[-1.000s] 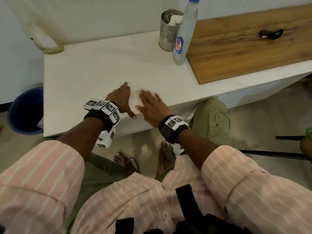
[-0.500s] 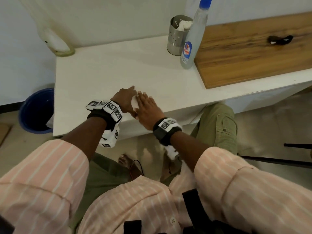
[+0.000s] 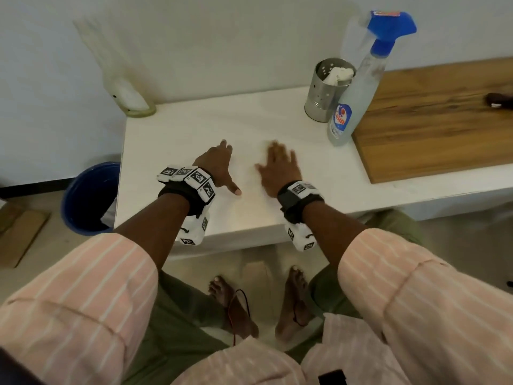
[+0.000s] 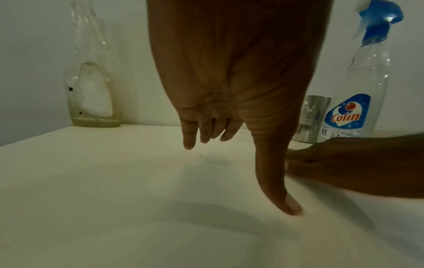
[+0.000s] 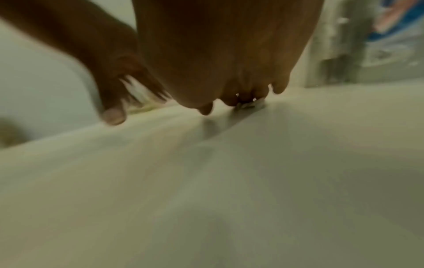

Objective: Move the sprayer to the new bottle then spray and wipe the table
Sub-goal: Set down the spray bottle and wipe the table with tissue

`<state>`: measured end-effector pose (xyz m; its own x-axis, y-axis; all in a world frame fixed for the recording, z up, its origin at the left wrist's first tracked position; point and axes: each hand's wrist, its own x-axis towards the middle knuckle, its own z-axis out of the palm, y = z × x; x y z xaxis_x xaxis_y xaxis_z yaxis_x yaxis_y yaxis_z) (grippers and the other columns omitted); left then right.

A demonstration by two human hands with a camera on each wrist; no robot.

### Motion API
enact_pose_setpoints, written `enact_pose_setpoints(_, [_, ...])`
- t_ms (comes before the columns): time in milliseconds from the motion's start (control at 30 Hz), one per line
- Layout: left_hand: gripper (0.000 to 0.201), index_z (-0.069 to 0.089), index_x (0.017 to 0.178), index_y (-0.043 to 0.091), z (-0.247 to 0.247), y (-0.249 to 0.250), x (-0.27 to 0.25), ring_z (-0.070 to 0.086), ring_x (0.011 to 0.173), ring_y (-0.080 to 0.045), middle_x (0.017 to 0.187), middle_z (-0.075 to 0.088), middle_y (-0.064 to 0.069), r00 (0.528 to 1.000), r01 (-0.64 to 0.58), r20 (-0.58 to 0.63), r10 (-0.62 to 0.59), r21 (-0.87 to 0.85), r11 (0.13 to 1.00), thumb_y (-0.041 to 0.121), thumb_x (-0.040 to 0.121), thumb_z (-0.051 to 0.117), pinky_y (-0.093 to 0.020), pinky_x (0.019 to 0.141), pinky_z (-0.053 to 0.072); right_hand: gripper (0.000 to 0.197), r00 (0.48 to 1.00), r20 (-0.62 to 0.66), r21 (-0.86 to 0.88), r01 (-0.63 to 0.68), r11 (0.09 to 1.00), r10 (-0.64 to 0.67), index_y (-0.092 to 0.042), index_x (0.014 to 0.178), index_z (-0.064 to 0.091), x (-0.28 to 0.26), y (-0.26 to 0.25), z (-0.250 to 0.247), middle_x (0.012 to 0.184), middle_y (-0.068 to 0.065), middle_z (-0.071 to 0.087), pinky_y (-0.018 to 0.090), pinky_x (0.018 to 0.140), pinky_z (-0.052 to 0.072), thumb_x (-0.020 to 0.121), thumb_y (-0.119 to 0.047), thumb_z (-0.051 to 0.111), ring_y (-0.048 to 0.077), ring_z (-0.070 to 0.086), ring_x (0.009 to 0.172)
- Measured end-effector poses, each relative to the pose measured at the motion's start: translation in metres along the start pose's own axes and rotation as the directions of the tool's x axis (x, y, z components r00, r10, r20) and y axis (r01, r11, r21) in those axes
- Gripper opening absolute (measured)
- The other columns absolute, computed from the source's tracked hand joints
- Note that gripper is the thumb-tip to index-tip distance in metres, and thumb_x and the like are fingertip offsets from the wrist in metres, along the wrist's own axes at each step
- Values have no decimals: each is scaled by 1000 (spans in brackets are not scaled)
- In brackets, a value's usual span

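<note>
The clear Colin bottle (image 3: 356,90) stands upright at the back right of the white table (image 3: 172,129), with the blue sprayer (image 3: 388,26) on its neck. An old clear bottle (image 3: 125,93) without a sprayer leans in the back left corner by the wall. My right hand (image 3: 279,169) lies flat on the table mid-front, its fingers pressing a white tissue (image 5: 251,105) that is mostly hidden beneath them. My left hand (image 3: 219,168) rests beside it, a hand's width to the left, fingers relaxed and thumb tip on the surface, holding nothing.
A perforated steel cup (image 3: 327,90) stuffed with tissues stands just left of the spray bottle. A wooden board (image 3: 433,118) covers the table's right part, with a small black object (image 3: 499,100) on it. A blue bucket (image 3: 88,198) sits on the floor left of the table.
The two hands, close together over the tissue before, have moved apart. The right hand slid right and away from the front edge with the tissue. The head view tilted up, showing the sprayer.
</note>
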<state>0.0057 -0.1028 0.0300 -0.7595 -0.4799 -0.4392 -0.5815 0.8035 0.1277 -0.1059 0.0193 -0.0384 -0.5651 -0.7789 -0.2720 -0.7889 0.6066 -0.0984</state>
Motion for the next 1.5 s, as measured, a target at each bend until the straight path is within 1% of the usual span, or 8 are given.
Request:
enact_pose_setpoints(133, [141, 6, 152, 4, 1, 1, 25, 9, 149, -29, 161, -5, -12, 1000, 10, 22, -9, -43, 999, 52, 48, 89, -47, 118, 25, 72, 941, 41, 165, -339, 926, 337, 3, 150, -4, 20, 10, -17, 161, 17, -7, 43, 123, -2, 101, -45, 20, 30, -4, 150])
enact_pose_setpoints(300, [156, -3, 151, 2, 3, -6, 46, -1, 149, -29, 160, -10, -14, 995, 70, 69, -67, -36, 997, 58, 38, 88, -46, 121, 16, 68, 999, 38, 136, 17, 991, -23, -4, 152, -4, 60, -10, -19, 162, 11, -8, 41, 122, -4, 102, -45, 18, 25, -6, 150])
enact_pose_setpoints(467, [163, 0, 150, -2, -7, -2, 58, 10, 147, -32, 160, -4, -18, 995, 41, 86, -47, 63, 997, 63, 29, 88, -44, 118, 24, 74, 924, 72, 170, -382, 908, 375, 5, 149, -5, 102, 17, -43, 160, 20, -7, 43, 122, -1, 102, -47, 17, 33, -2, 149])
enact_pose_setpoints(667, [161, 8, 150, -2, -9, -2, 61, 21, 143, -32, 159, 4, -19, 997, 29, 66, -36, 103, 994, 64, 26, 87, -43, 114, 32, 67, 987, 48, 121, 148, 982, -155, -7, 153, -2, 135, -2, -40, 162, 8, -8, 42, 122, -1, 102, -45, 18, 23, -4, 150])
enact_pose_setpoints(867, [158, 10, 149, -5, -11, -1, 59, 18, 144, -32, 159, 4, -19, 997, 24, 75, -30, 77, 997, 61, 29, 89, -43, 115, 32, 84, 945, 50, 193, -328, 925, 324, 4, 149, -7, 180, 1, -59, 160, 18, -10, 42, 122, -3, 98, -56, 22, 32, -5, 149])
enact_pose_setpoints(1100, [138, 34, 144, 9, -1, -12, 52, 34, 137, -26, 148, 38, -11, 998, 47, -26, -50, -100, 994, 62, 29, 88, -38, 110, 38, 58, 904, 140, 2, 408, 913, -405, -15, 154, 2, 172, -71, -49, 162, 5, -8, 48, 121, 2, 103, -40, 15, 24, -4, 150])
enact_pose_setpoints(1333, [151, -3, 152, 4, 4, -57, 23, -1, 150, -21, 161, -9, -9, 987, 147, -33, -156, -196, 970, 65, 44, 83, -40, 122, 15, 79, 956, 14, 107, -294, 950, 294, 3, 150, -6, 146, -32, -42, 161, 17, -9, 45, 122, -2, 100, -53, 17, 32, -3, 149])
enact_pose_setpoints(1500, [152, 1, 152, 2, 5, -104, 5, 5, 150, -23, 161, -4, -11, 958, 287, 23, -286, -134, 949, 66, 41, 83, -42, 121, 18, 72, 968, 71, 69, 237, 969, -241, -5, 152, -3, 154, -116, -34, 162, 10, -7, 45, 122, 2, 100, -52, 15, 25, -3, 150])
